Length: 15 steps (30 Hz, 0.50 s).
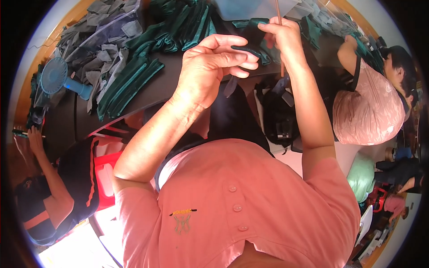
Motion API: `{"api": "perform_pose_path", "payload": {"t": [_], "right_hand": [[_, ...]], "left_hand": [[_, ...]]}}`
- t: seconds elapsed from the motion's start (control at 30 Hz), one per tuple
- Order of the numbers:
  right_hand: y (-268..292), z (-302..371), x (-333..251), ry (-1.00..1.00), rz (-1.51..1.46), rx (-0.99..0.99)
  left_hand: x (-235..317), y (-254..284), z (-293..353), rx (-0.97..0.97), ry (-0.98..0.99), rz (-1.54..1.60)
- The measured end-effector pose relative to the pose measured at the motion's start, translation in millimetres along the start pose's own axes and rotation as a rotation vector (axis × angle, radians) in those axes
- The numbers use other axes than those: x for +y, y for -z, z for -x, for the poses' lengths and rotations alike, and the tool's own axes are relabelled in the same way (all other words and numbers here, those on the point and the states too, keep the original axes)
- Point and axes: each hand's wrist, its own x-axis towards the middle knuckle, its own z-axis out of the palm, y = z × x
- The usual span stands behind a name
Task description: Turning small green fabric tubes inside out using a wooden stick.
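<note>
My left hand (203,67) is raised above the table edge, its fingers curled and pinching the end of a dark green velvet strip (250,49). To its right, my right hand (287,38) is closed round a thin brown stick (278,10) that stands nearly upright, running above and below the fist. Some green velvet (257,22) shows by that hand's thumb; whether it is joined to the strip I cannot tell. Ahead of my left hand lies a heap of long green velvet strips (178,24), and more velvet pieces (129,87) are stacked nearer the table edge.
A clear plastic bin (107,33) with grey cloth stands at the far left, beside a blue fan (54,76). A pale bluish tub (250,8) is straight ahead. One person (371,102) sits at the right, another (53,196) at the left by a red stool (107,178).
</note>
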Motion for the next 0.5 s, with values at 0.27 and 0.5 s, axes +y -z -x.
{"api": "perform_pose_path", "payload": {"t": [0.27,0.5], "right_hand": [[-13,7,-5,0.059,-0.034,-0.093],[-62,24,2,0.108,0.391,-0.368]], "left_hand": [[4,25,21,0.044,-0.032,-0.049],[20,84,87,0.19,-0.263,-0.863]]}}
